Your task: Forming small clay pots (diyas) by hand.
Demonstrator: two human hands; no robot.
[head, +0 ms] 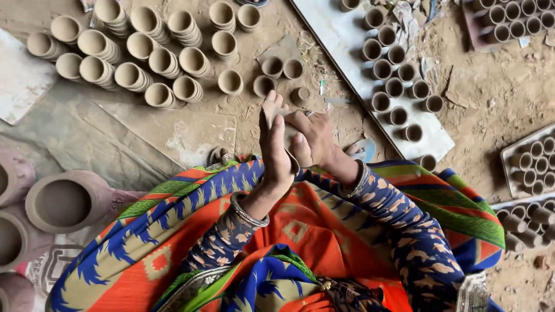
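While both hands close around it, I see the cup [287, 134] held up above the lap, over the dirt floor [497, 86], mostly hidden between the palms so only a sliver of pale clay shows. My left hand [276, 151] stands edge-on with its fingers [269, 110] together, pressed flat along the cup's near side. My right hand [315, 138] wraps it from the other side, thumb laid across the front, fingers curled and clamped on the clay. Bangles [248, 212] ring both wrists, and patterned sleeves run back into an orange, blue and green cloth [173, 254] across the lap. Just beyond the hands a few loose cups [282, 68] stand mouth-up on the floor. Farther left, stacks [139, 46] of nested cups lie on their sides in rows. To the right a white board [341, 34] carries more upright cups in a line, and trays [529, 159] of cups sit at the far right edge. Large pots [63, 202] stand near my left side.
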